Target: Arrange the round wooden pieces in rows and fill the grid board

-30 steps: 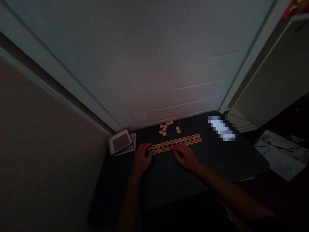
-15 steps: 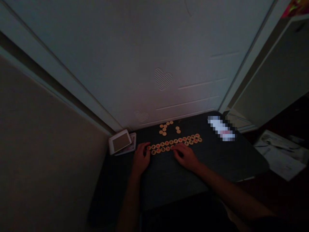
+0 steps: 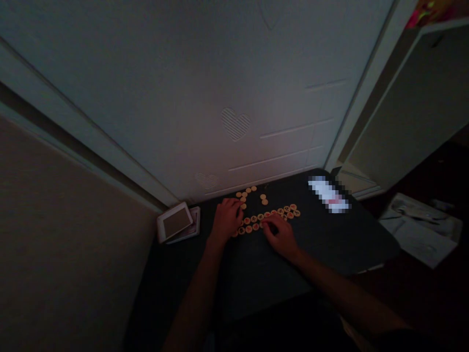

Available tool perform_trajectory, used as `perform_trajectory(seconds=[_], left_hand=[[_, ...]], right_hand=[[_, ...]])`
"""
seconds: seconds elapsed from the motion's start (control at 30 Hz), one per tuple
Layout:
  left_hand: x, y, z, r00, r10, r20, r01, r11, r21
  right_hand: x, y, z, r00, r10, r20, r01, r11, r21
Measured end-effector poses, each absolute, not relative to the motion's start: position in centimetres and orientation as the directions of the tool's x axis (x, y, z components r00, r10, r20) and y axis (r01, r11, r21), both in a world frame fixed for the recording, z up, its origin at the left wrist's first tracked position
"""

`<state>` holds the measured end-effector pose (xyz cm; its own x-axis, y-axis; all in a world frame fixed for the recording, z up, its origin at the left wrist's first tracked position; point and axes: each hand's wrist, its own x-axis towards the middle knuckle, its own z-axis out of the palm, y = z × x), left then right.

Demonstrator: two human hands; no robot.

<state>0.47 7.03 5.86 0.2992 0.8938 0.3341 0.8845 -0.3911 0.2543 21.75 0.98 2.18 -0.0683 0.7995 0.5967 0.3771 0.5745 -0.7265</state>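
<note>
In dim light, several round tan game discs (image 3: 273, 215) with red and dark marks lie in two rows on a dark table (image 3: 330, 244). A smaller cluster of plain discs (image 3: 245, 194) lies just behind them near the door. My left hand (image 3: 227, 221) rests over the left end of the rows, fingers curled down by the plain discs. My right hand (image 3: 280, 233) lies at the middle of the rows, fingertips touching the discs. What the fingers hold, if anything, is hidden.
A white-rimmed box (image 3: 175, 223) sits on a flat card at the table's left rear. A blurred white item (image 3: 328, 195) lies at the right rear. A white door (image 3: 234, 98) stands right behind the table. Light paper or cloth (image 3: 417, 227) lies on the floor at right.
My left hand has moved forward and right, from the left end of the rows toward the plain discs. The right hand stays put. The view has shifted slightly.
</note>
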Motion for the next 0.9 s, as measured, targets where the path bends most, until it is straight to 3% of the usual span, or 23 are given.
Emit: perform_trajectory(seconds=[0.57, 0.63, 0.77, 0.9], left_hand=[[1.9, 8.8, 5.1, 0.309, 0.919, 0.246, 0.928, -0.348, 0.133], [2.2, 8.6, 5.7, 0.281, 0.922, 0.265, 0.915, -0.341, 0.215], [2.6, 6.5, 6.9, 0.163, 0.948, 0.274, 0.747, -0.3, 0.593], [2.9, 2.8, 6.6, 0.141, 0.978, 0.155, 0.515, -0.206, 0.832]], right_hand=[[21.8, 1.2, 2.5, -0.061, 0.818, 0.571, 0.332, 0.557, -0.762], [21.8, 1.2, 2.5, -0.058, 0.82, 0.569, 0.336, 0.553, -0.763], [21.8, 1.2, 2.7, -0.032, 0.845, 0.534, 0.334, 0.513, -0.791], [21.8, 1.2, 2.6, -0.071, 0.85, 0.521, 0.303, 0.516, -0.801]])
